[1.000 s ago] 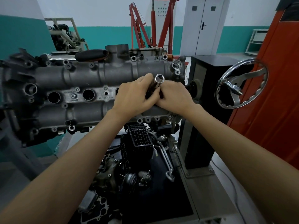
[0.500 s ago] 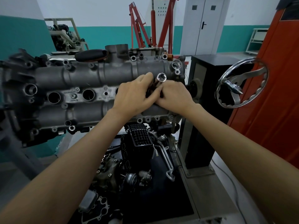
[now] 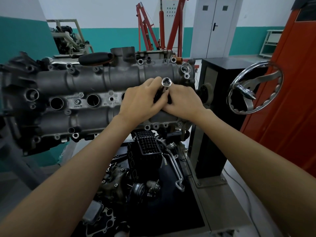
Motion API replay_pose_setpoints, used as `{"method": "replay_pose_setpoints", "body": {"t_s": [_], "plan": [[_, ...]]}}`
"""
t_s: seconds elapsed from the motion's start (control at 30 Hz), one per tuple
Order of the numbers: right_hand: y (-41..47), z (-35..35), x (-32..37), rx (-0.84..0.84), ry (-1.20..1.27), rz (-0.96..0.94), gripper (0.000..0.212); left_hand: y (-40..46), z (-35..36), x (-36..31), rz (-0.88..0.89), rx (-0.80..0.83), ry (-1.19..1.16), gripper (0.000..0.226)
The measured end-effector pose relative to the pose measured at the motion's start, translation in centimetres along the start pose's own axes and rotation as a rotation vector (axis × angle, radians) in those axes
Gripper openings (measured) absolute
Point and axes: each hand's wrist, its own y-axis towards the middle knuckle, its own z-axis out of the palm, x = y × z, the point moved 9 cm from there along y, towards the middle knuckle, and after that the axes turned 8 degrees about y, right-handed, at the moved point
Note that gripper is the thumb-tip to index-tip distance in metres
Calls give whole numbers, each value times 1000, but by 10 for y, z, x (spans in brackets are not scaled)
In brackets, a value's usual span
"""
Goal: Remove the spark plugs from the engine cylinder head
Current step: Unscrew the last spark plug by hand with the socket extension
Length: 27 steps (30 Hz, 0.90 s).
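Observation:
The grey cylinder head [image 3: 89, 79] lies across the view on its stand, with open round plug wells [image 3: 93, 100] along its middle row. A shiny spark plug socket [image 3: 166, 82] sticks up toward me at the right end of that row. My left hand [image 3: 142, 101] and my right hand [image 3: 183, 101] meet there, fingers curled round the socket's dark lower part. The well under the hands is hidden. No spark plug shows.
A chrome handwheel [image 3: 253, 86] stands at the right beside a black cabinet [image 3: 213, 93] and an orange panel [image 3: 290, 82]. Loose engine parts [image 3: 140, 168] lie on the dark tray below. A red engine crane [image 3: 153, 31] stands behind.
The socket's open end has shifted slightly right and up between my hands; both hands keep their grip in the same place.

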Motion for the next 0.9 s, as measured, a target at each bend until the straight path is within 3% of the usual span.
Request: {"method": "replay_pose_setpoints", "body": {"t_s": [0.1, 0.3, 0.37, 0.5, 0.63, 0.8, 0.9], "plan": [[1, 0, -2, -16, -17, 17, 30, -1, 1, 0, 9, -1, 9, 26], [-2, -2, 1, -18, 14, -29, 16, 0, 4, 4, -13, 33, 7, 44], [-1, -1, 2, -4, 8, -27, 13, 0, 2, 1, 1, 26, -11, 40], [0, 1, -1, -5, -5, -2, 24, -1, 3, -1, 26, 31, -6, 32], [0, 1, -3, -22, -38, 9, 31, 0, 6, 9, -57, 46, 22, 44], [-1, -2, 2, -34, -25, -43, 18, 1, 3, 5, -45, 38, 19, 50], [-1, -2, 4, -28, -16, -36, 16, 1, 0, 3, -29, 26, -2, 40]]}}
